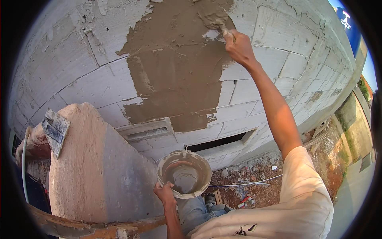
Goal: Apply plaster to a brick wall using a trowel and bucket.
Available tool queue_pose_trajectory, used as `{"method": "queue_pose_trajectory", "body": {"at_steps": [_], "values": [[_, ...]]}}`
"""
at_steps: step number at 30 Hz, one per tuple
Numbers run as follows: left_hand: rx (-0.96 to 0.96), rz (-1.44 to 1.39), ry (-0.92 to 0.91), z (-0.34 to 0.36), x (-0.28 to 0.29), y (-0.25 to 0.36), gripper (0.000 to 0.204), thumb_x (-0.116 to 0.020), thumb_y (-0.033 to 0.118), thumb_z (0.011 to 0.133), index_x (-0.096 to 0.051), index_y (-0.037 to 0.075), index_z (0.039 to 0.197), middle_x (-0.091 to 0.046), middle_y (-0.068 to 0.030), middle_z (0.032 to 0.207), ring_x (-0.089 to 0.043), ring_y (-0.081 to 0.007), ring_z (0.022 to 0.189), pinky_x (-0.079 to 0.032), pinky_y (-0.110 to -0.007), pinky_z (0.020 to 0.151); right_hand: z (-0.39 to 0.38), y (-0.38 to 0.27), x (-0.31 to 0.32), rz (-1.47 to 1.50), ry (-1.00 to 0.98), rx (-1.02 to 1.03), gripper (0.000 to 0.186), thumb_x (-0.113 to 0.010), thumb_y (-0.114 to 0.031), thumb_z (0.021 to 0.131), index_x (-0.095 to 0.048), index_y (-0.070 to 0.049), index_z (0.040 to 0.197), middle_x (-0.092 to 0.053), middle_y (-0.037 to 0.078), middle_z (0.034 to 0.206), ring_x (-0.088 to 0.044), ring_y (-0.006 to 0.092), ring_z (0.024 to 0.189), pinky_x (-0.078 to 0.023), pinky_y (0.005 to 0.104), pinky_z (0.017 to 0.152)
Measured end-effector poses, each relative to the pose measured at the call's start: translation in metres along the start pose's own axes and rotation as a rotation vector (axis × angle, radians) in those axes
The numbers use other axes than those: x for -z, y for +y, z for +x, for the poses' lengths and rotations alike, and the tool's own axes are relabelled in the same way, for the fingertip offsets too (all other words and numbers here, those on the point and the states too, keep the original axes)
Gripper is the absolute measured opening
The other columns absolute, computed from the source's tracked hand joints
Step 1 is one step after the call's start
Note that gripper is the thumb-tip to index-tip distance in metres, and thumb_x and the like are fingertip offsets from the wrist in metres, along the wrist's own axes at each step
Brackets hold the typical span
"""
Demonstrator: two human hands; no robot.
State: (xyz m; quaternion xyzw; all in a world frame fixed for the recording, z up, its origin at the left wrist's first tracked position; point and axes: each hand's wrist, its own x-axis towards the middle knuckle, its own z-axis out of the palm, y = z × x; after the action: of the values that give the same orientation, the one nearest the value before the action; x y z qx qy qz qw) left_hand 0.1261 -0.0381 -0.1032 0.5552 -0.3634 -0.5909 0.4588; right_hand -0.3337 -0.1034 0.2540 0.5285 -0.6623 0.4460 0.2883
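While right hand [240, 47] wraps fingers around handle of trowel [219, 24], high at block wall [274, 30], left hand [164, 192] pinches rim of bucket [204, 169], in front of pale shirt [274, 217]. Bucket seems stiff, probably heavy with wet mortar [184, 178], rim maybe slippery; firm rim hold suits. Trowel likely light; handle is right place. Bucket round, crusted; mortar grey-brown, soft-looking.

Stands at eight o'clock as a rough ledge [79, 179], bearing a float [55, 129] at its ten o'clock edge. Spreads at between four and five o'clock as reddish ground [262, 195], strewn with rubble [225, 173].
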Motion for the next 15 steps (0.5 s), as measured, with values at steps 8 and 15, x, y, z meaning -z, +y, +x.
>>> {"method": "queue_pose_trajectory", "body": {"at_steps": [8,15], "values": [[0.044,0.054,-0.034,-0.009,-0.001,0.002,0.025,-0.059,-0.012,0.073,-0.067,-0.002,0.094,-0.068,-0.0045,0.087,-0.061,-0.0151,0.075,-0.05,-0.031,0.071,-0.073,0.014,-0.022,0.606,-0.287,-0.504,0.047,-0.056,-0.04,0.108,-0.058,-0.002,0.079,-0.052,0.001,0.063,-0.045,0.0107,0.05,-0.038,0.0318,0.048],[-0.004,0.039,-0.036,-0.016,-0.001,0.006,0.018,-0.059,-0.011,0.076,-0.068,-0.001,0.088,-0.069,-0.0042,0.082,-0.061,-0.0132,0.073,-0.049,-0.03,0.07,-0.224,0.083,-0.04,0.133,-0.612,-0.487,0.055,-0.056,-0.044,0.103,-0.062,0.006,0.081,-0.062,0.023,0.074,-0.053,0.0355,0.07,-0.045,0.0497,0.072]]}}
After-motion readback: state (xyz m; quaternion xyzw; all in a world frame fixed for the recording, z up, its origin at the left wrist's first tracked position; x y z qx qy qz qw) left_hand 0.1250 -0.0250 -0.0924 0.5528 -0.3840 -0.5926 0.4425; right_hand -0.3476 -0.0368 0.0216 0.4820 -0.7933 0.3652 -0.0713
